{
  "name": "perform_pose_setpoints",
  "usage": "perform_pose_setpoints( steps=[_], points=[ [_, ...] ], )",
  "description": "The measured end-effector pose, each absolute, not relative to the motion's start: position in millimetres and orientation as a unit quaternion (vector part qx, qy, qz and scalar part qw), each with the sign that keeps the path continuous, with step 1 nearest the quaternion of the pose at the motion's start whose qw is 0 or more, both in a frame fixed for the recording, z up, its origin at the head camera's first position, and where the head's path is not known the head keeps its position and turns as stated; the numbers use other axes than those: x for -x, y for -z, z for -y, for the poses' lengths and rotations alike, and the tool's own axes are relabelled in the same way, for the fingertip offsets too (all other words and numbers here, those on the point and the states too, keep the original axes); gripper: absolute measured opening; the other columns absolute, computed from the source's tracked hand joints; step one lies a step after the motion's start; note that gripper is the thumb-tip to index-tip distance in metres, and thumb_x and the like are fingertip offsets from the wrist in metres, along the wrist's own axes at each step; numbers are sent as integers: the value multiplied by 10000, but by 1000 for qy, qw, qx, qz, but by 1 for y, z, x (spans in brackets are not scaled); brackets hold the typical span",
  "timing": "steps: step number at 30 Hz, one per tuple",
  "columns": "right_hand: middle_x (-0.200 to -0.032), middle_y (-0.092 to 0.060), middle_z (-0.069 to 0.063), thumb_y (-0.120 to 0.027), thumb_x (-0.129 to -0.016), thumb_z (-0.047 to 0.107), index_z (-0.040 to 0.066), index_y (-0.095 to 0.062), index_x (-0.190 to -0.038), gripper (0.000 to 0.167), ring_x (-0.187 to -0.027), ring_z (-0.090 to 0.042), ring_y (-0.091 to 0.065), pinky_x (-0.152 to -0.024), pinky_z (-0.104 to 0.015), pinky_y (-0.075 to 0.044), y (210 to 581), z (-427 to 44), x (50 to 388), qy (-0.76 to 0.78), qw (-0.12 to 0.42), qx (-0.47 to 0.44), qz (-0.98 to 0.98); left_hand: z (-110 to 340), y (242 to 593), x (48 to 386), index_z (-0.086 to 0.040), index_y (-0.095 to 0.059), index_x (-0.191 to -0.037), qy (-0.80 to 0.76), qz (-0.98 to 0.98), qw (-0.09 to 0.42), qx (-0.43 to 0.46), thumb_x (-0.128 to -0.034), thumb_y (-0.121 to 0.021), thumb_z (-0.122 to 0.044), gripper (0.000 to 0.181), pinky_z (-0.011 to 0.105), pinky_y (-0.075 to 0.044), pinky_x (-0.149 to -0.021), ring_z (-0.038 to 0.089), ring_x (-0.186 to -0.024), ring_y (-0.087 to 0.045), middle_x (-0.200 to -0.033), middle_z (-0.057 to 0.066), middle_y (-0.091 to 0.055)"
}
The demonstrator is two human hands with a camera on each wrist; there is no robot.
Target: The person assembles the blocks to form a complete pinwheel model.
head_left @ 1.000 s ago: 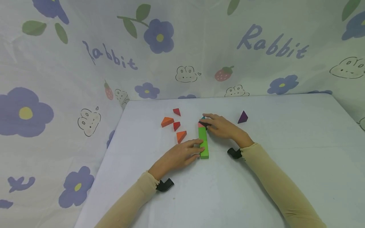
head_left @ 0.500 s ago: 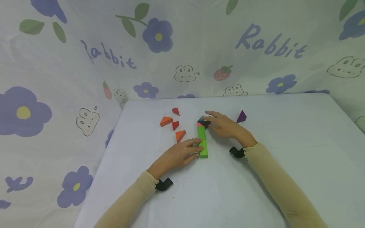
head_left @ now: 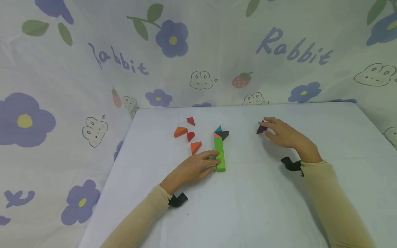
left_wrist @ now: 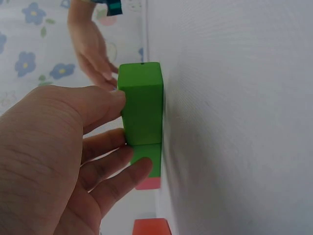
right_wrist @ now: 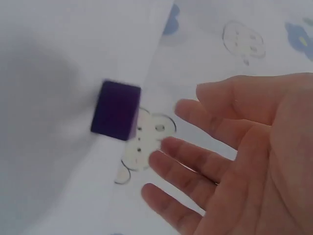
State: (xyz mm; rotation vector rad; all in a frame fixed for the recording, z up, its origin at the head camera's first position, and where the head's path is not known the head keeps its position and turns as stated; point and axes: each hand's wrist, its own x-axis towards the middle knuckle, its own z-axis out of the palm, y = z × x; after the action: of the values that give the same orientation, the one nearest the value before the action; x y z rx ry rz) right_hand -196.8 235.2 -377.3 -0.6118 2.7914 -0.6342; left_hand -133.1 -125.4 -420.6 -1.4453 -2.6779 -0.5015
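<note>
Right hand [head_left: 283, 135] has moved rightward since the earlier head frame, from beside the black block [head_left: 223, 135] to the purple block [head_left: 261, 129], right of centre; the left hand [head_left: 195, 167] touches the green blocks [head_left: 219, 144]. Left wrist view: loosely spread fingers rest against them, centre frame. Right wrist view: fingers spread, apart from the purple block, left of centre

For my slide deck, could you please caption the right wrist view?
An outstretched right hand near a purple block on a white table, with a rabbit-print cloth behind.
</note>
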Motion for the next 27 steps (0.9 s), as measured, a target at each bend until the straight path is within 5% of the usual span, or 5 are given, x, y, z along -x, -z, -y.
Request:
perform_pose_setpoints(
  steps=[12, 27],
  points=[
    [-1533, -284, -303, -466, -1019, 160, -3, -462, -1431, 443, -1403, -534, -239, -1123, -679, -224, 373, -245, 192, 196, 182, 212, -940, 126, 423, 134, -146, -659, -1288, 167, 866, 34, 470, -920, -691, -195, 373, 276, -471, -1053, 160, -1302, -533, -1392, 47, -564],
    [-1616, -158, -207, -484, -1013, 135, 96, -329, -1530, 541, -1463, -477, -162, -1157, -666, -166, 399, -229, 204, 228, 127, 210, -942, 124, 423, 133, -134, -654, -1293, 176, 866, 27, 467, -915, -697, -185, 384, 285, -475, -1050, 174, -1304, -531, -1390, 63, -566]
  ],
)
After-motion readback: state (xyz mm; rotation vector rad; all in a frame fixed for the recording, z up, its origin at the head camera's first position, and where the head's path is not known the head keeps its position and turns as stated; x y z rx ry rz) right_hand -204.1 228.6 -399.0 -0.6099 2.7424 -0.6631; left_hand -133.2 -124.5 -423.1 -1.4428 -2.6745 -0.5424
